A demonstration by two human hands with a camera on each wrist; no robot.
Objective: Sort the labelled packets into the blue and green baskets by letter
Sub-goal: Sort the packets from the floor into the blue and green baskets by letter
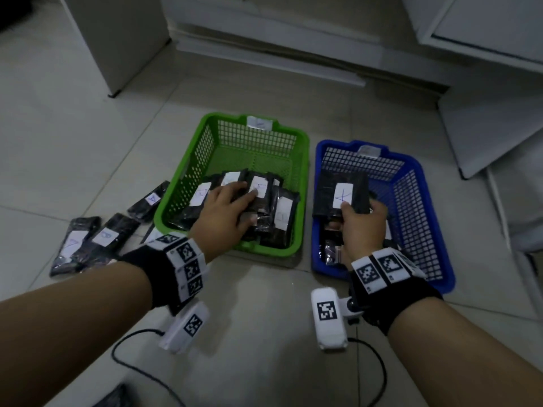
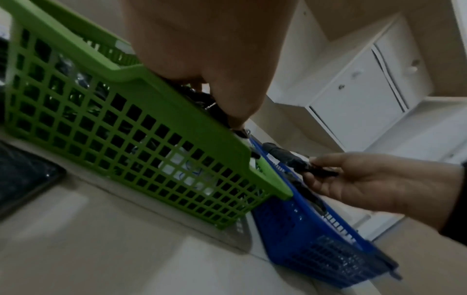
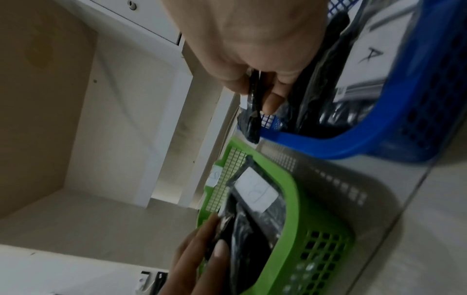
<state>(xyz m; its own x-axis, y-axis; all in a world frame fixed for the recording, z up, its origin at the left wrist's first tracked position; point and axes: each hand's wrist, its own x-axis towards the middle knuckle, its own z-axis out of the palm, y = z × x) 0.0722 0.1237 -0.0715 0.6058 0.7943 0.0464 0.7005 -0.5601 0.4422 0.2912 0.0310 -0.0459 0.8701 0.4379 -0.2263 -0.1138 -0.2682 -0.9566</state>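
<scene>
The green basket stands in the middle of the floor, the blue basket to its right. Both hold black packets with white labels. My left hand is inside the green basket and pinches a black packet between fingers and thumb; the fingers show in the right wrist view. My right hand holds a black packet labelled A by its lower edge over the blue basket. The left wrist view shows that packet edge-on above the blue basket. Loose packets lie on the floor at left.
Another loose packet labelled A lies beside the green basket's left wall. White cabinets stand behind, and white furniture is at the right. Camera cables trail across the tiled floor near me.
</scene>
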